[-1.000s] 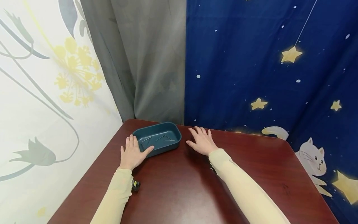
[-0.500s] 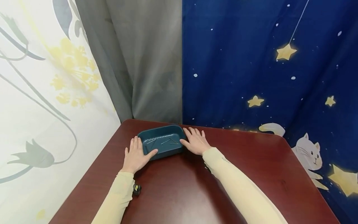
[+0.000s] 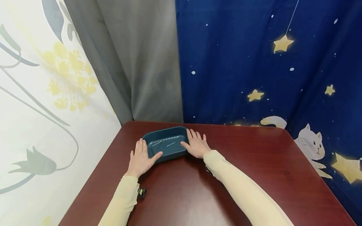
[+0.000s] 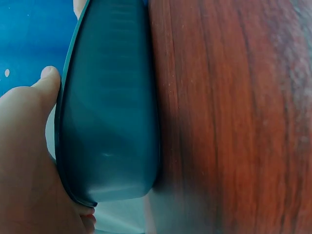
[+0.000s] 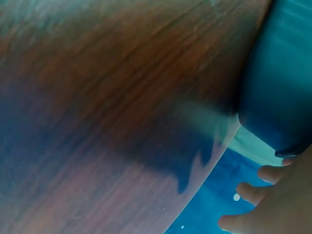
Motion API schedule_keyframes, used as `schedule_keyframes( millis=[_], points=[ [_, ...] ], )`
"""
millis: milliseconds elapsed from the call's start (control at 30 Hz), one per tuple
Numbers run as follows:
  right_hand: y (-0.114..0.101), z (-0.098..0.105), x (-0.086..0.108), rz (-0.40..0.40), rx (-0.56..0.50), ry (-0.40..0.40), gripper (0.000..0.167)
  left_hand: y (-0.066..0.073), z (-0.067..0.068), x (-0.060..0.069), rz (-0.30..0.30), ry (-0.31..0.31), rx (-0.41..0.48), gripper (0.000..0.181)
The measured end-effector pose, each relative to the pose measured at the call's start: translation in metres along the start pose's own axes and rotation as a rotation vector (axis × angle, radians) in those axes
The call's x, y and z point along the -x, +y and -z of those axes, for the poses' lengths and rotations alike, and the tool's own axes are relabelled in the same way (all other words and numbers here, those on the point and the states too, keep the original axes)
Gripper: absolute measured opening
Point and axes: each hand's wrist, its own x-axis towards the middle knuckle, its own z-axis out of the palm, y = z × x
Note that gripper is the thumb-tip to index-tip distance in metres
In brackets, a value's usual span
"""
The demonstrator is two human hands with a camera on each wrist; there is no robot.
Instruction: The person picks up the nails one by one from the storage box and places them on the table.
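A dark teal rectangular tub (image 3: 171, 156) with rounded corners stands on the table in the head view. Several thin, straight metal pieces (image 3: 171, 144), like needles or thin nails, lie scattered on its floor. My left hand (image 3: 140, 161) rests against the tub's left end, fingers extended along the side and thumb over the front rim. At the opposite end my right hand (image 3: 198, 147) touches the wall, its fingers straight and spread, the thumb at the rim. In the left wrist view the tub's outer wall (image 4: 109, 107) fills the middle, beside the left thumb.
The reddish-brown wooden table (image 3: 175, 194) extends toward me and to the right. Behind it hang a grey curtain (image 3: 155, 62) and a blue star-patterned curtain (image 3: 226, 62). A white floral curtain (image 3: 28, 110) borders the left side.
My right hand has moved left and now touches the tub's right end. The tub has shifted a little rightward and nearer, with my left hand staying against it.
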Motion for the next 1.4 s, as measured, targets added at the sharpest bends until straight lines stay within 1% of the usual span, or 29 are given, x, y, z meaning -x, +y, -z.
schedule_keyframes(
  millis=[133,333,533,633,800,967,1167,1400],
  points=[
    [0.001,-0.004,0.003,-0.011,-0.003,0.005,0.091,0.002,0.000,0.003,0.003,0.007,-0.015,0.120],
    [0.004,0.005,0.013,-0.016,0.008,0.026,0.091,0.009,-0.001,-0.001,-0.018,-0.001,-0.011,0.120],
    [0.012,0.012,0.024,-0.017,0.019,0.026,0.093,0.018,-0.005,-0.003,-0.035,-0.001,-0.022,0.120],
    [0.015,0.017,0.033,-0.031,0.015,0.037,0.090,0.025,-0.008,-0.004,-0.049,-0.005,-0.021,0.119],
    [0.024,0.024,0.052,-0.073,0.035,0.053,0.087,0.041,-0.015,-0.005,-0.072,-0.028,-0.005,0.120],
    [0.036,0.030,0.069,-0.101,0.061,0.063,0.089,0.057,-0.021,-0.007,-0.095,-0.038,0.005,0.120],
    [0.048,0.038,0.089,-0.132,0.079,0.058,0.090,0.076,-0.030,-0.007,-0.110,-0.070,0.022,0.120],
    [0.057,0.042,0.105,-0.146,0.073,0.097,0.090,0.091,-0.034,-0.008,-0.136,-0.064,0.038,0.118]
  ],
)
